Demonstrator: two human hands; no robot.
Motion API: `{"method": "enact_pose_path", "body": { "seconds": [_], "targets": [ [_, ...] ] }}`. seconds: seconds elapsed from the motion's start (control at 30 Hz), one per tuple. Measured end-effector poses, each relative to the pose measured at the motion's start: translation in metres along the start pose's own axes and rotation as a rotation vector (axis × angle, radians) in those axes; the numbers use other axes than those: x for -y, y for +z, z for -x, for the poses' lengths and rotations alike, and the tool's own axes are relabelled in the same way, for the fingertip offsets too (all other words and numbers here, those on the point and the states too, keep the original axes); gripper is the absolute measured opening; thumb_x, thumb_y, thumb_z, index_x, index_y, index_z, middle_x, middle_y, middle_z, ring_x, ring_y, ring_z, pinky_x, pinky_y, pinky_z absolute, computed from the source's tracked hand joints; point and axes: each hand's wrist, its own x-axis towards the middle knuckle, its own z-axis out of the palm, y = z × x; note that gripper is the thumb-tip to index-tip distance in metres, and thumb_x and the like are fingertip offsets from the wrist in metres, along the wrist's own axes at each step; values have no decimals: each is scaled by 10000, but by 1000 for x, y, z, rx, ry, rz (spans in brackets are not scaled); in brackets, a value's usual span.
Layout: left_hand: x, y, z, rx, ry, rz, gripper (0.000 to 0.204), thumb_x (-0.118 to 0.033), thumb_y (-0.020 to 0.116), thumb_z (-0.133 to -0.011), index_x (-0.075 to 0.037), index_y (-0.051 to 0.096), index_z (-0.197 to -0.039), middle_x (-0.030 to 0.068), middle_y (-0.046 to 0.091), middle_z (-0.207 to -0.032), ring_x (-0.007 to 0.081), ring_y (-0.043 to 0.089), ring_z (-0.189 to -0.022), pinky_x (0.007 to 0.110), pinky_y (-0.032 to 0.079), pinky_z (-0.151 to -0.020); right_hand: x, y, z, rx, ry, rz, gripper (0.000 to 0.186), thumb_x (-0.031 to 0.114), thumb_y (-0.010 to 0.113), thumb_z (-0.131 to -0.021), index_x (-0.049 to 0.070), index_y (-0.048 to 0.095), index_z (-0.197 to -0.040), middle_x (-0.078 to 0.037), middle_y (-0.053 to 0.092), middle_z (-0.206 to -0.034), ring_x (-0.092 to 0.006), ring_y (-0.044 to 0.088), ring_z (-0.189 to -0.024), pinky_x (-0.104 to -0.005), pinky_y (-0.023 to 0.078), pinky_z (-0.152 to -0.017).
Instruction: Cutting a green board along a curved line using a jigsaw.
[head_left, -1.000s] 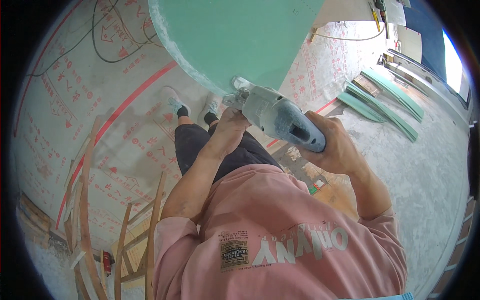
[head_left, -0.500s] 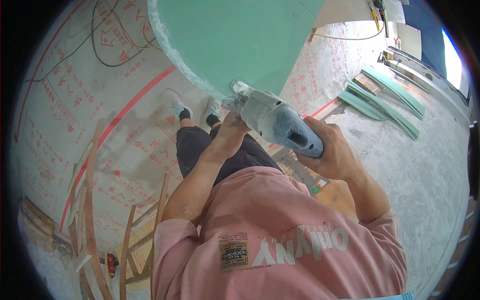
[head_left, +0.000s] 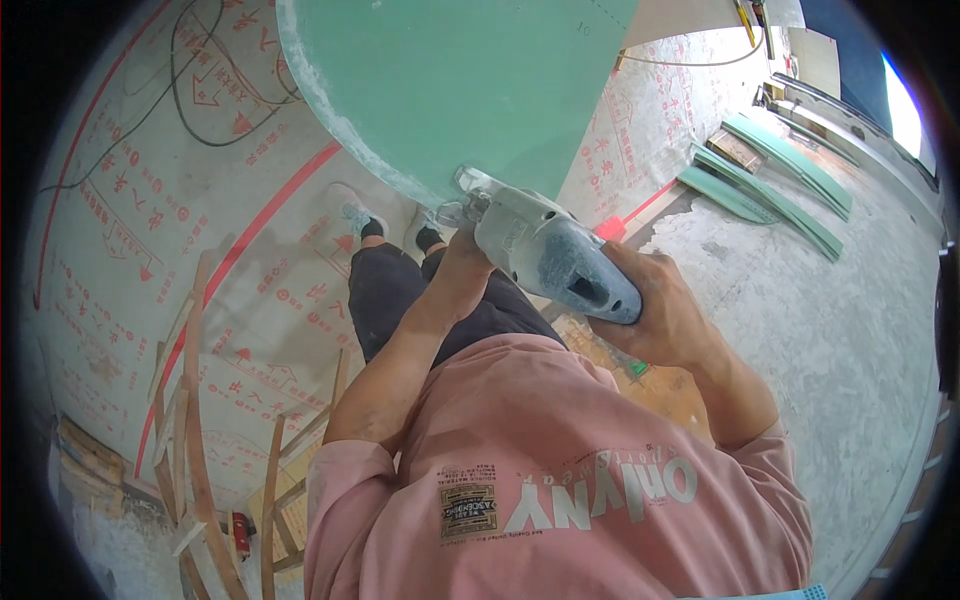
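A dusty grey-and-blue handheld power tool (head_left: 560,252) slants across the space in front of me, its metal front end against the edge of a green board (head_left: 470,80). My left hand (head_left: 462,275) grips beneath the tool's front, its fingers partly hidden behind the body. Around the rear end wraps my right hand (head_left: 650,310). White dust lines the board's curved left edge, and a dotted line runs near its upper right. The exact kind of tool and its working bit do not show clearly.
Green board strips (head_left: 770,200) lie on the floor to the right. Wooden frame pieces (head_left: 200,430) stand at lower left, near a red cylinder (head_left: 241,535). A dark cable (head_left: 180,90) loops across the printed floor covering at upper left. My shoes (head_left: 355,212) are below the board.
The board appears slightly further left and the tool's rear end a little lower, partly because the view has shifted. Both hands keep their hold on the tool.
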Motion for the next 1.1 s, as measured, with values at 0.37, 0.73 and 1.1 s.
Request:
{"method": "enact_pose_path", "body": {
  "seconds": [0.37,0.73,1.1],
  "targets": [
    [0,-7,2,-51,-20,36,509,-45,726,-900,-54,550,-1376,28,642,-1254,125,615,-1139,297,508,-963,8,6,-3,-6,10,-28,331,62,757,-727,10,644,-1033,-179,634,-773,-388,662,-704,-399,517,-663],
    [11,-12,-1,0,-55,34,444,-125,686,-999,-72,535,-1413,37,623,-1342,142,615,-1209,316,514,-1005,7,0,-1,-25,-14,-19,343,59,750,-725,5,641,-1046,-179,626,-765,-399,646,-696,-400,514,-659],
    [-4,2,3,-94,-54,93,382,-3,656,-923,-8,620,-1303,44,696,-1189,125,660,-1074,289,535,-902,13,2,-2,-33,5,-65,323,37,732,-726,-3,650,-1036,-168,623,-781,-345,642,-673,-380,507,-651]
  ]
}}
